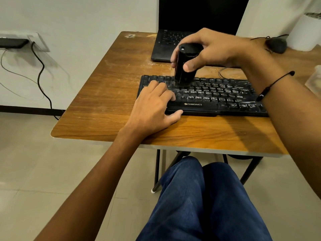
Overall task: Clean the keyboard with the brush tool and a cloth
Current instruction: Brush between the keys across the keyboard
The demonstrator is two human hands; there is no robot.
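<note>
A dusty black keyboard (217, 94) lies on the wooden table (107, 105), right of centre. My right hand (212, 47) grips a black cylindrical brush tool (184, 70) held upright, its blurred bristle end down on the upper left key rows. My left hand (152, 108) rests flat on the keyboard's left end, fingers straight over the keys and thumb along the front edge. No cloth is in view.
A black laptop (166, 46) stands open behind the keyboard. A black mouse (276, 44) with its cable lies at the back right. A translucent object (315, 79) sits at the right edge. On the left wall a socket holds a phone (12, 42) with a hanging cable.
</note>
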